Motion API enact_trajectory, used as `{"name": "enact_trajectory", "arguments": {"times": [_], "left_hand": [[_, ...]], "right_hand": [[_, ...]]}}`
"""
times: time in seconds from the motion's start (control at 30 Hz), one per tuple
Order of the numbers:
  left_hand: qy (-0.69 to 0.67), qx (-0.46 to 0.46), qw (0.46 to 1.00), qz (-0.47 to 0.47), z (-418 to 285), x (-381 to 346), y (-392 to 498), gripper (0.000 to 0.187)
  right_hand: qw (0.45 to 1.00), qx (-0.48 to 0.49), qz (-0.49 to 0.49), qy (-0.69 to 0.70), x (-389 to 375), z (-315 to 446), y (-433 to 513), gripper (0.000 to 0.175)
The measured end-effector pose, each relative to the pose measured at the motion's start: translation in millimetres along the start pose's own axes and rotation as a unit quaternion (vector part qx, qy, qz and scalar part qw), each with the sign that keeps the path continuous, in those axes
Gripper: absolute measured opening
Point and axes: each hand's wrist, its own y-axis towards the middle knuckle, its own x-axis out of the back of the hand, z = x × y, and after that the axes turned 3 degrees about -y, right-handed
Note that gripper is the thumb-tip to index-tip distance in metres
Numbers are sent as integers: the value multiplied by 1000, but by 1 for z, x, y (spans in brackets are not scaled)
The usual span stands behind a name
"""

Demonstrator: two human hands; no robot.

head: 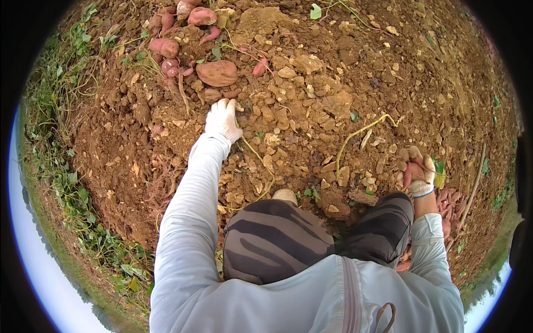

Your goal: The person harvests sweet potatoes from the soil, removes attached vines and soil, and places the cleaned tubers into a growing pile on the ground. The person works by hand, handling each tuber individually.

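My left hand [225, 118], in a white knit glove, reaches forward onto the soil just below a small sweet potato [232, 93]; its fingertips are partly hidden, so a grip cannot be made out. A large sweet potato [217, 73] lies beyond it, beside a cluster of reddish sweet potatoes [164, 48]. Out at the right, my right hand [416, 171], in a soil-stained glove, is turned palm up with small sweet potatoes [412, 172] in it. A heap of sweet potatoes [450, 208] lies beside my right forearm.
Loose brown soil with clods and stones surrounds my knees. A yellowish vine stem [347, 141] lies between my hands, and another [262, 160] curves near my left knee. Green sweet potato vines [62, 154] run along the left. A long stick [473, 187] lies at the right.
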Motion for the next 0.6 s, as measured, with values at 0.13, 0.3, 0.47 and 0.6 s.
{"name": "enact_trajectory", "arguments": {"times": [0.13, 0.3, 0.47, 0.6], "left_hand": [[44, 25, 997, 61, -5, 1, -2, 98], [53, -3, 995, 88, 2, 20, 8, 99], [7, 27, 996, 83, 11, 17, -5, 69], [-51, -6, 998, 36, 9, 5, -13, 52]], "right_hand": [[798, 150, -537, -231, 58, 142, -201, 27], [69, -380, -603, -698, 81, 188, -292, 72], [429, -110, -436, -784, 23, 88, -62, 76], [425, -37, -132, -894, -87, -57, 95, 69]]}}
